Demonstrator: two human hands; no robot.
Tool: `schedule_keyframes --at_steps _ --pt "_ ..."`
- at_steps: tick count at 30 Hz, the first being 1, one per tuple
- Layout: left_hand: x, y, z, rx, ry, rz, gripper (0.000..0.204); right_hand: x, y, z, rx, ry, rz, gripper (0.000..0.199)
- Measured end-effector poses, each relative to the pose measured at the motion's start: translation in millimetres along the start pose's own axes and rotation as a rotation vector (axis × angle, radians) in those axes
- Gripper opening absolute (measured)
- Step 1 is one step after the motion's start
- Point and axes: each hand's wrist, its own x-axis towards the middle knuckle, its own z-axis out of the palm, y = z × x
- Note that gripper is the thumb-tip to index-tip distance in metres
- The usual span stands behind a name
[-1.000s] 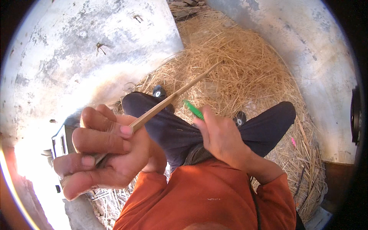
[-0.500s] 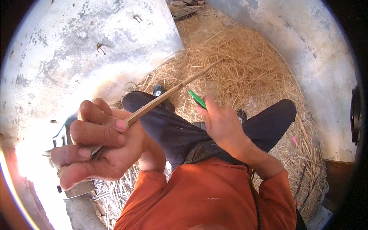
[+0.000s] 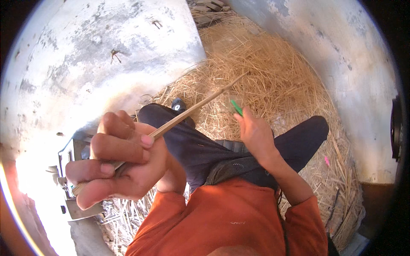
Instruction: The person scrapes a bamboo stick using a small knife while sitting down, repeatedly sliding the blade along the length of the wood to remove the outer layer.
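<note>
My left hand point(image 3: 124, 160) is closed around the near end of a long, thin bamboo stick point(image 3: 190, 112). The stick slants up and away to the right, with a joint partway along and a tapering far tip over the straw. My right hand point(image 3: 257, 136) grips a slim green tool point(image 3: 237, 108) that looks like a utility knife. Its green end pokes out past the thumb and forefinger, and I cannot make out a blade. The tool is beside the stick, on its right, with a gap between them.
Dry straw-like strips point(image 3: 265, 64) cover the ground, heaped beyond my crossed legs point(image 3: 299, 136). Pale, stained slabs point(image 3: 85, 25) rise at the left and a curved pale wall point(image 3: 363, 111) at the right. A metal object point(image 3: 77, 150) sits behind my left hand. A small pink piece point(image 3: 327, 161) lies at the right.
My right hand and the green tool have moved right, farther from the stick. My left hand and the stick's near end appear slightly farther right in view. Both holds are kept.
</note>
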Motion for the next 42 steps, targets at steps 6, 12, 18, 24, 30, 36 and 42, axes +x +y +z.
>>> schedule_keyframes --at_steps 6,12,18,24,30,36,42 --pt "-1.5 -2.1 10.1 -0.131 0.025 0.052 0.041 -6.0 -32.7 -15.7 0.164 0.008 -0.07 0.024" --pt "-4.8 3.6 4.8 -0.131 0.088 0.04 0.041 12.8 9.7 1.3 0.053 0.005 -0.032 0.024" --pt "0.9 -0.9 4.9 -0.046 0.001 0.007 0.04 12.5 55.7 35.2 -0.029 -0.01 0.025 0.028" --pt "1.3 -3.1 -4.1 -0.047 0.035 -0.002 0.043 5.8 124.5 36.3 -0.134 -0.025 0.252 0.033" --pt "10.2 -1.8 4.8 -0.142 -0.027 -0.033 0.04 -0.9 -17.8 -41.3 0.528 -0.125 0.073 0.031" --pt "17.7 8.9 11.0 0.108 0.017 0.053 0.035 -23.7 -87.4 -89.2 0.664 -0.207 -0.213 0.023" --pt "12.6 14.3 8.3 0.101 0.053 0.039 0.03 -30.8 -87.5 -80.6 0.424 -0.096 -0.251 0.024"
